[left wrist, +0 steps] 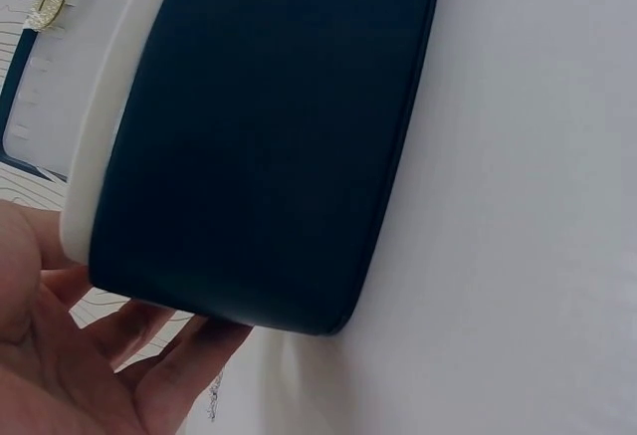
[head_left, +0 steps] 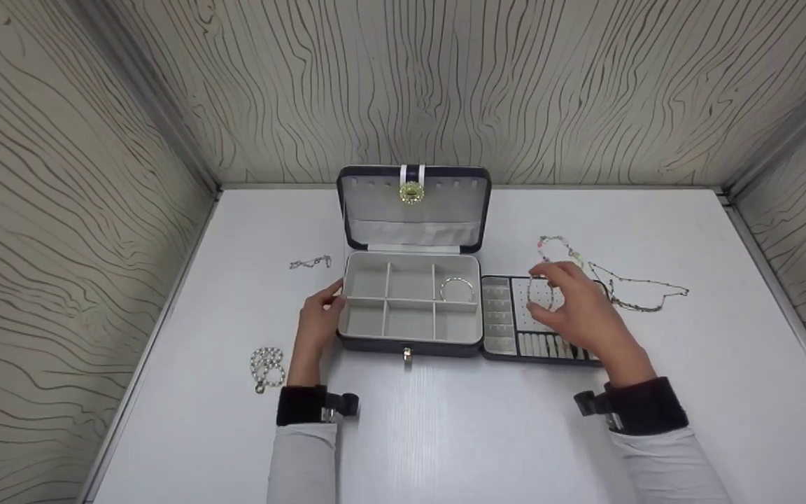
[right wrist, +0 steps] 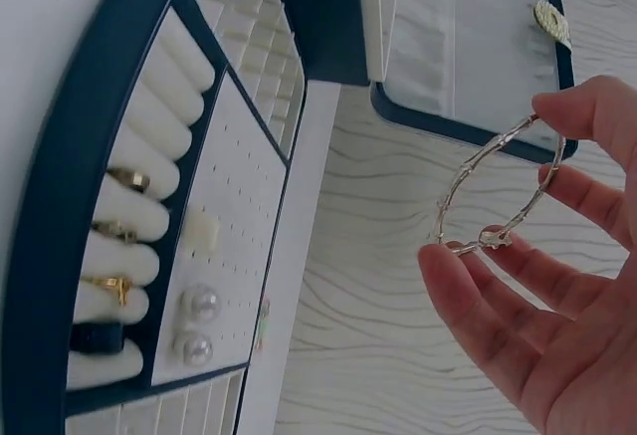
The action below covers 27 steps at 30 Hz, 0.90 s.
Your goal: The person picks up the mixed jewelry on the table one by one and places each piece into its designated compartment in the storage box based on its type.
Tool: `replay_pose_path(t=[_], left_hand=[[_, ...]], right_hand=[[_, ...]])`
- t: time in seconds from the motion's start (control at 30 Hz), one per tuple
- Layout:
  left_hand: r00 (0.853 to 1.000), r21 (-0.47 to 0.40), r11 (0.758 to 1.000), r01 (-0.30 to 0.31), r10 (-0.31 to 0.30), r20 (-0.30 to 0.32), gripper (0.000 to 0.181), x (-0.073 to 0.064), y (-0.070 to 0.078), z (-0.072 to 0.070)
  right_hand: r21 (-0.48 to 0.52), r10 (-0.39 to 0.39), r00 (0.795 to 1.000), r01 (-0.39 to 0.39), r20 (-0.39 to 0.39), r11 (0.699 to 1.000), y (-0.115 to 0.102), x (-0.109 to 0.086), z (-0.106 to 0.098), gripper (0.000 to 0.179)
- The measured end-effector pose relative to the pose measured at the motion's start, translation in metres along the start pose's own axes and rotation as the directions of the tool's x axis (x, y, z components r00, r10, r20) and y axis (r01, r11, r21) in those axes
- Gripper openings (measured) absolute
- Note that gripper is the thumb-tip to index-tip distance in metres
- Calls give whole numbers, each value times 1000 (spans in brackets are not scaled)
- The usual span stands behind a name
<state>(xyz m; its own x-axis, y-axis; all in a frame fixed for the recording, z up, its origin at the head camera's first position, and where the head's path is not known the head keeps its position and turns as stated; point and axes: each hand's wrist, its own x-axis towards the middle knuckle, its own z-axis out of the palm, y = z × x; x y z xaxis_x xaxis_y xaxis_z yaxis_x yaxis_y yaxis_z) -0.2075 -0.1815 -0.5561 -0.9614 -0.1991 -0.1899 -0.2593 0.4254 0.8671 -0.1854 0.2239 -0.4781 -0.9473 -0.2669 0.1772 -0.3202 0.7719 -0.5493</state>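
Observation:
My right hand (head_left: 580, 311) pinches a thin silver bangle (right wrist: 495, 239) between thumb and fingers. It holds the bangle over the jewelry tray (head_left: 498, 281), which lies right of the jewelry box (head_left: 375, 344). The dark blue box stands with its lid (head_left: 413, 210) up and shows pale compartments. Another bangle (head_left: 457, 278) sits in the back right compartment. My left hand (head_left: 317, 323) touches the box's left side; in the left wrist view its fingers (left wrist: 194, 370) rest against the end wall. Several rings (right wrist: 109, 291) and two pearl earrings (right wrist: 202, 303) are in the tray.
A bead bracelet (head_left: 555, 238) and a long chain necklace (head_left: 644, 282) lie behind and right of the tray. On the table's left side are a small silver chain (head_left: 310, 263) and a pearl necklace (head_left: 266, 366). Wood-patterned panels (head_left: 403, 84) enclose the white table (head_left: 445, 434).

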Motion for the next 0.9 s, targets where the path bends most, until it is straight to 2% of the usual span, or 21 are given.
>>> replay_pose_path(t=[0.27, 0.47, 0.63, 0.9], left_hand=[[1000, 7, 1000, 19, -19, -4, 39, 0, 1, 0], [1000, -10, 1000, 7, -7, -6, 40, 0, 1, 0], [1000, -6, 1000, 17, -17, -4, 40, 0, 1, 0], [1000, 5, 1000, 29, -29, 5, 40, 2, 1, 1]], right_hand=[[19, -123, 992, 123, -3, 992, -29, 10, 34, 52], [-4, -175, 984, 175, 6, 984, -46, 14, 61, 47], [-15, -201, 979, 201, 18, 979, -52, 18, 79, 44], [-115, -209, 971, 222, 116, 968, -50, 22, 95, 42]])
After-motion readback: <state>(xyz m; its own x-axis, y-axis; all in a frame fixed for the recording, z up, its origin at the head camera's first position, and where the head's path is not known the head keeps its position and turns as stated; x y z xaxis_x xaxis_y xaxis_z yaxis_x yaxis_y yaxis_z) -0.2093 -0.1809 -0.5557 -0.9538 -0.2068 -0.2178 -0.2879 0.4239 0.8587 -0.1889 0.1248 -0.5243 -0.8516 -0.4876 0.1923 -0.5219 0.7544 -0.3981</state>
